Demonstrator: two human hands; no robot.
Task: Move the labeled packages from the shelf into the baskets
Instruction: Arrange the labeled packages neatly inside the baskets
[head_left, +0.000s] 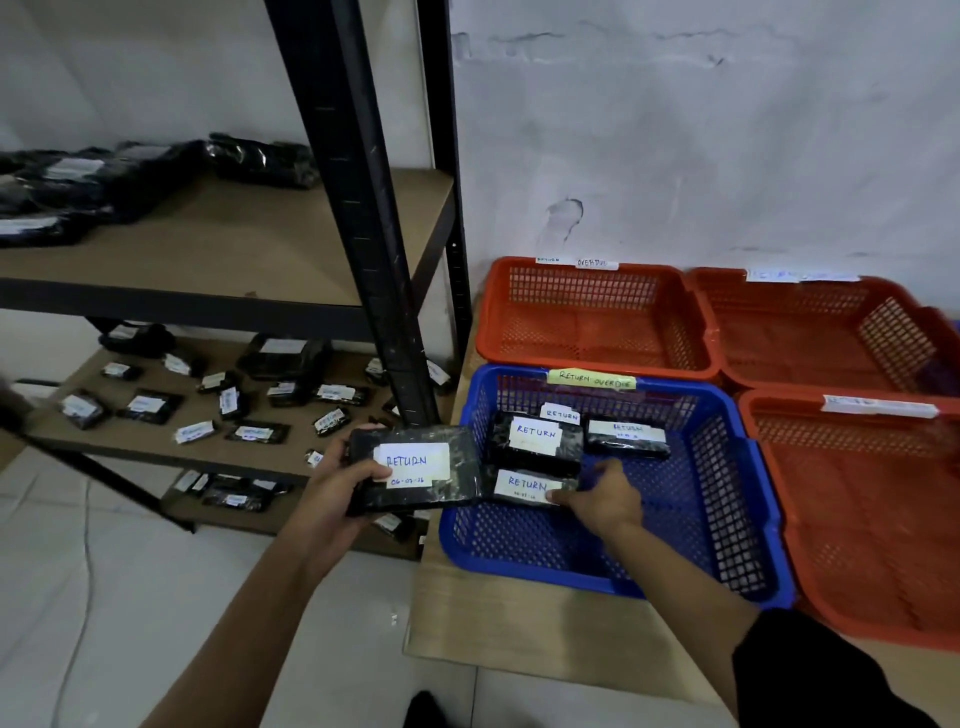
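The left hand (343, 483) grips a black wrapped package (413, 470), thumb laid across its white label that reads RETURN with a date below, fingers curled round the far edge; the package hangs in the air just left of the blue basket (727, 519), overlapping its near-left corner. The right hand (602, 501) reaches inside that basket, and its fingertips (558, 498) pinch the right end of a small labeled package (527, 486) lying against the left wall. Behind it sits a larger package (535, 441) marked RETURN, with a narrow one (626, 439) to its right and a further white label (560, 414) showing behind them. A yellow-green tag (592, 379) on the basket's back rim reads RETURN OVERDUE. Three orange baskets surround it: one behind (592, 322), one behind and to the right (831, 332), one directly right (857, 499), each with a white tag on its rim. The baskets rest on a low tan board (519, 623) on a pale tiled floor. To the left stands a black metal shelf (363, 208), whose upright post rises between the shelf boards and the baskets, just beside the held package. Many small labeled packages (208, 400) are scattered on the middle board, more lie on the board below (234, 491), and bulkier black bundles (104, 182) sit on the upper board.
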